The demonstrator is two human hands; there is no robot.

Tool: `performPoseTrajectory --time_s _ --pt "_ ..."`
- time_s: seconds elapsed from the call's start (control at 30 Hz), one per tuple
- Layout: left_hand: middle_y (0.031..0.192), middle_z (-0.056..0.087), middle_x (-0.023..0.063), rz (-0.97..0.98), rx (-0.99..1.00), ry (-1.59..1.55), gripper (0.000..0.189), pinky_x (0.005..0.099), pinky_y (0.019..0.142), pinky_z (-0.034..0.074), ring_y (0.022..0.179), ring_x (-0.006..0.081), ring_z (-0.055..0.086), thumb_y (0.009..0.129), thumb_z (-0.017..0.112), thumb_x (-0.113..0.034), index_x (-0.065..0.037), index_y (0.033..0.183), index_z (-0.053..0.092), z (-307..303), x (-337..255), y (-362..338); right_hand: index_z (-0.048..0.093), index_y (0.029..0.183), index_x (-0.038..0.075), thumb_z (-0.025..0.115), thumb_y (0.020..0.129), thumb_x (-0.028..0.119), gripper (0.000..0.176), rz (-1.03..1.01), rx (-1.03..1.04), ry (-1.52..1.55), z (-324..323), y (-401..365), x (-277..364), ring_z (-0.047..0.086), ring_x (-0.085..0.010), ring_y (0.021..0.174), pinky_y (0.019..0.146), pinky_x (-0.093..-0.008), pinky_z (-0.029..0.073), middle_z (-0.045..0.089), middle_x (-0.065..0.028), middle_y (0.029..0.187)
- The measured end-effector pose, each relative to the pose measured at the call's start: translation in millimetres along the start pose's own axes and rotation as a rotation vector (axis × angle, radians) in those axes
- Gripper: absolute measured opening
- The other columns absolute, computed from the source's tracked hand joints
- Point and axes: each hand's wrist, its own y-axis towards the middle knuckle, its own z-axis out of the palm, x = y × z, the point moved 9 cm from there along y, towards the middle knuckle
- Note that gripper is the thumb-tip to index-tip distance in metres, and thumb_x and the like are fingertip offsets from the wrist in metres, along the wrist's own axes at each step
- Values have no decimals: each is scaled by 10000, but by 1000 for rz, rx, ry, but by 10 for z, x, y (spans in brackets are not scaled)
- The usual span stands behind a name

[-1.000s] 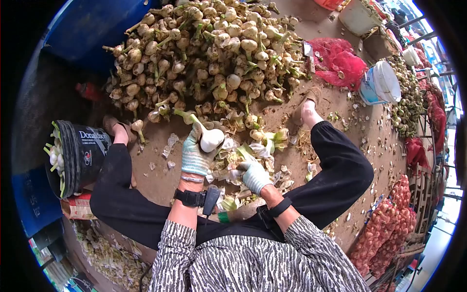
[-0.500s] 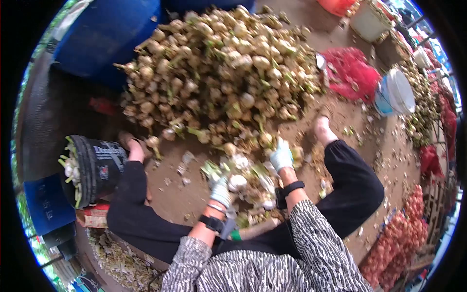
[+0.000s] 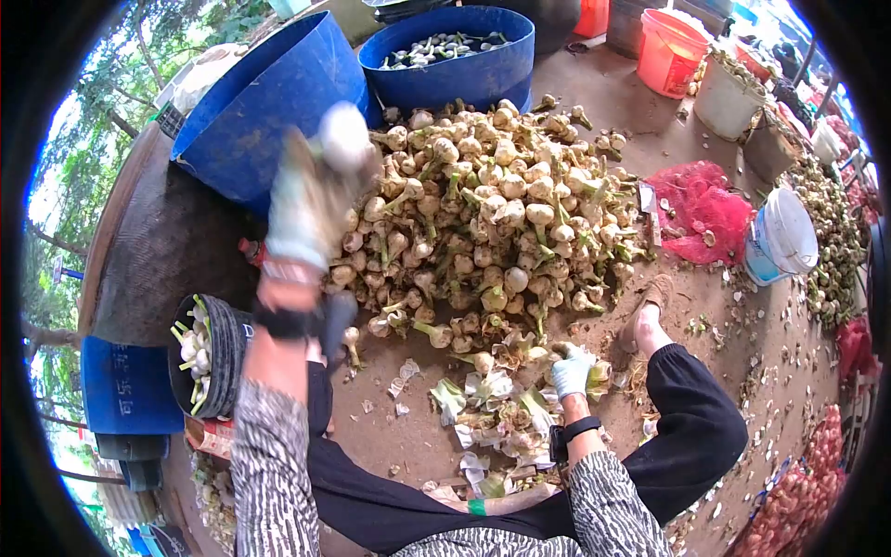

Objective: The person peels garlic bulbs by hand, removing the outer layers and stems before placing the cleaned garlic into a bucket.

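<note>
My left hand (image 3: 302, 209), in a pale glove and smeared by motion, is raised at the left of the garlic heap (image 3: 483, 204). At its fingertips is a peeled white garlic bulb (image 3: 343, 136), in front of the blue tub (image 3: 269, 102). My right hand (image 3: 572, 374), also gloved, is low at the near edge of the heap with its fingers curled in. What they close on is too small to make out. Garlic skins and cut leaves (image 3: 501, 408) lie on the ground left of it, between my legs.
A black bucket (image 3: 227, 357) of trimmed garlic stands at my left. Farther back is a second blue tub (image 3: 445, 70) holding bulbs. On the right are a red net bag (image 3: 691, 209), a white-and-blue bucket (image 3: 780, 237) and an orange bucket (image 3: 670, 56).
My left hand has swung up and left from the skins between my legs, carrying a white bulb. My right hand stays near the heap's edge. The view has tilted up, showing more tubs.
</note>
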Motion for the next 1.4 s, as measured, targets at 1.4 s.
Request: performPoseTrajectory --time_s 1.4 --pt "1029 553 70 -284 10 633 660 256 795 457 905 133 534 581 807 -147 17 1135 488 -204 1907 -2911 594 955 -11 598 824 192 241 298 558 1014 -75 -1423 1332 558 -90 737 681 -220 459 604 -23 834"
